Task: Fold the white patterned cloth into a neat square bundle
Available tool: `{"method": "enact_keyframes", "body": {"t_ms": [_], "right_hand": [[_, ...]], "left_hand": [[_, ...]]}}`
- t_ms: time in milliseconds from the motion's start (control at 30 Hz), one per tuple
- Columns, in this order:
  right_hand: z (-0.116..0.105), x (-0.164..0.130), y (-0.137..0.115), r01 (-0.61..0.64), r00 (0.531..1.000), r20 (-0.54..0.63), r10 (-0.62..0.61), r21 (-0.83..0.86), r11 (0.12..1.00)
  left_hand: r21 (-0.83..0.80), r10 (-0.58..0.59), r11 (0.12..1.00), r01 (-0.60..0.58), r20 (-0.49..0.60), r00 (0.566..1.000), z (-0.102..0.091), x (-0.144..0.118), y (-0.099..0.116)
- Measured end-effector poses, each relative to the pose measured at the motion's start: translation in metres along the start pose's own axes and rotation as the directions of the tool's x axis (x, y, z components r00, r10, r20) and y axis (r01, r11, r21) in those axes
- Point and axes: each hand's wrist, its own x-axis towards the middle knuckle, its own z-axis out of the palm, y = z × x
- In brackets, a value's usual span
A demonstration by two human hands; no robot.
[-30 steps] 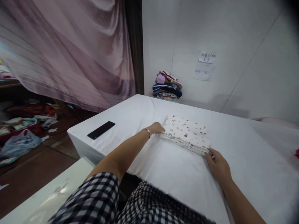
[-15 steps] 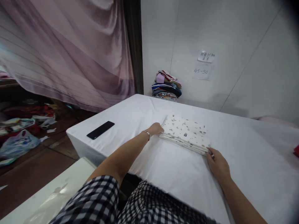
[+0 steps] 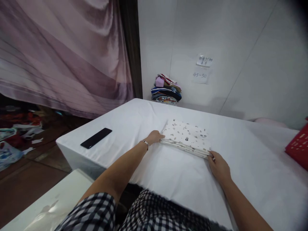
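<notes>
A folded white cloth with small dark prints [image 3: 186,138] lies flat on the white-covered table [image 3: 173,170]. My left hand [image 3: 155,137], with a bracelet at the wrist, grips the cloth's near left corner. At the near right corner my right hand [image 3: 218,165] holds the folded edge, fingers curled against it. Both arms reach forward over the table from my checked clothing.
A black phone [image 3: 96,138] lies near the table's left corner. A stack of folded colourful clothes [image 3: 166,90] sits at the back against the white wall, under paper notes [image 3: 201,69]. A red basket [image 3: 298,147] shows at the right edge. A pink curtain [image 3: 64,54] hangs left, above floor clutter.
The view has shifted right, bringing the red basket into sight. My hands stay on the cloth's near corners; the cloth has barely moved.
</notes>
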Motion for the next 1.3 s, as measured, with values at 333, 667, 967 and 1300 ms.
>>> {"method": "enact_keyframes", "body": {"t_ms": [333, 667, 967, 1300], "right_hand": [[-0.006, -0.003, -0.003, 0.066, 0.998, 0.021, -0.064, -0.110, 0.992], [0.024, 0.025, -0.092, 0.495, 0.864, 0.182, -0.470, -0.128, 0.860], [0.040, 0.018, -0.089, 0.513, 0.801, 0.396, -0.450, -0.065, 0.856], [0.053, 0.125, -0.161, 0.528, 0.780, 0.365, -0.508, 0.051, 0.848]], "left_hand": [[0.050, 0.061, 0.997, -0.050, -0.230, 0.971, 0.005, -0.007, 0.005], [0.364, 0.732, 0.678, -0.638, -0.256, 0.632, 0.044, -0.008, 0.014], [0.380, 0.770, 0.622, -0.684, -0.140, 0.623, 0.055, -0.014, -0.017], [0.349, 0.748, 0.646, -0.678, -0.112, 0.655, 0.051, -0.017, -0.013]]}}
